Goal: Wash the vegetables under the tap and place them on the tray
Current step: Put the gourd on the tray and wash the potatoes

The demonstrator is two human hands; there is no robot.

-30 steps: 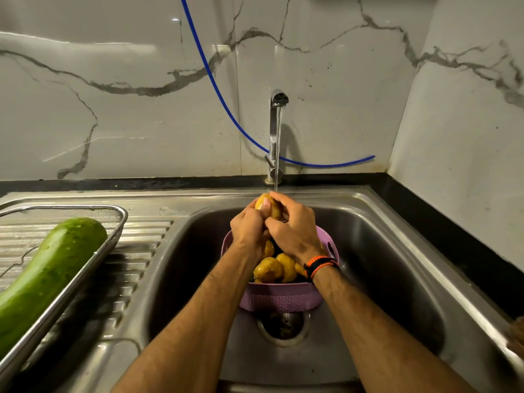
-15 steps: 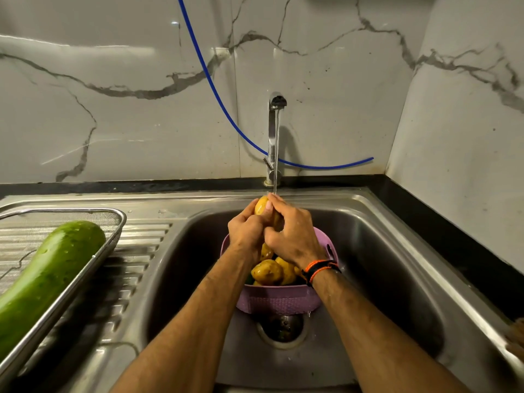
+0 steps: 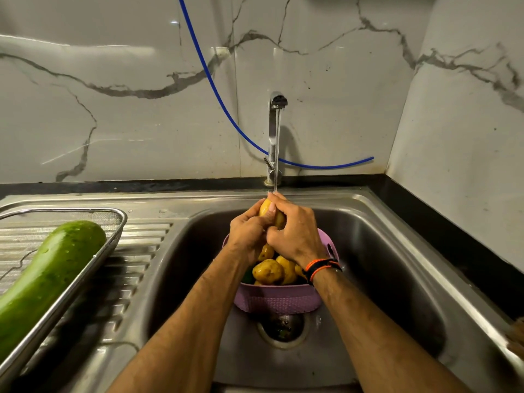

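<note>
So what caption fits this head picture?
Both hands, left hand and right hand, rub a potato under the running tap.

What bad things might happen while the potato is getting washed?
The wet potato could slip from the left hand and right hand and drop into the purple basket or the sink. Water from the tap may also splash off it.

Warm, dim light is falling from above, glaring in streaks on the far wall [image 3: 119, 109] and glinting off the sink [image 3: 397, 251] rim. The basin is sitting in shadow. Edges are bowing outward; near corners are softening.
</note>
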